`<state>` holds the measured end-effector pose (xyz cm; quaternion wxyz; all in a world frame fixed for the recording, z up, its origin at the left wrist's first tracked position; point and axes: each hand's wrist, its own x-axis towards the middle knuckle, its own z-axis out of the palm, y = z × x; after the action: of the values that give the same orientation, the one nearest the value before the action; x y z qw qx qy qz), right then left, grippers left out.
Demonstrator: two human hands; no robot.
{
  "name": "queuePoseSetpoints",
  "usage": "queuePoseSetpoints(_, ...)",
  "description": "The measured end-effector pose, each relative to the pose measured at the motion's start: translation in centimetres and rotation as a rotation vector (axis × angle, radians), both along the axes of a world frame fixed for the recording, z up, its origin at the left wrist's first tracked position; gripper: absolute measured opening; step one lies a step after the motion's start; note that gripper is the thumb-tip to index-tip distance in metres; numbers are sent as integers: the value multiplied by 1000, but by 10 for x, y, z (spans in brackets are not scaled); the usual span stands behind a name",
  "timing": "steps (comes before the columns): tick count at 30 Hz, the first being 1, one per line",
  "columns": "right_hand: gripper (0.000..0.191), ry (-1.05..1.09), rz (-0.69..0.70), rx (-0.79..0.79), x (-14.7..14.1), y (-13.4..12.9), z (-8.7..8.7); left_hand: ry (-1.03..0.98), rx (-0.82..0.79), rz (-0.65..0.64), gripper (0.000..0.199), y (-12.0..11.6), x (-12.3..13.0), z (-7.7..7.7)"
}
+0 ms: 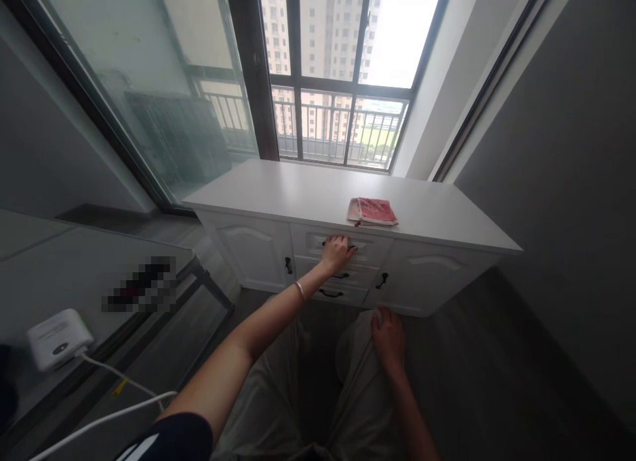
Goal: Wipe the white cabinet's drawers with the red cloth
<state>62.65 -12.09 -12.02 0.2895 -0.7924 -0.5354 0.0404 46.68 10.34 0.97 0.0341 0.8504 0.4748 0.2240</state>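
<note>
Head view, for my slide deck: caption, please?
Left hand on top drawer handle of white cabinet, right hand on knee, red cloth above.

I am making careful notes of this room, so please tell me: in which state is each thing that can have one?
White panelled top drawer: closed, left hand at its handle
Middle drawer: closed
Bottom drawer: closed
White left cabinet door: closed
White right cabinet door: closed
Red-and-white cloth: folded
White boxy device: cable attached, power unclear
</note>
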Motion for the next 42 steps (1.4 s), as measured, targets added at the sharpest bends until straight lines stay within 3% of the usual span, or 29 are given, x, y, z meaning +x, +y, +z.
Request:
queuePoseSetpoints(8, 67, 14, -13, -30, 6, -3, 3, 131, -80, -27, 32, 21, -1, -43)
queuePoseSetpoints(18, 63, 60, -49, 60, 27, -9, -14, 87, -18, -8, 31, 17, 2, -65)
queuePoseSetpoints(23, 67, 104, -58, 116, 39, -16, -19, 47, 22, 16, 30, -12, -5, -72)
queuePoseSetpoints(32, 79, 209, -145, 156, 63, -29, -29, -33, 54, 50, 22, -99, -21, -88)
queuePoseSetpoints(42, 80, 264, -229, 116, 75, -41, -18, -109, 55, 53, 21, -170, -39, -95)
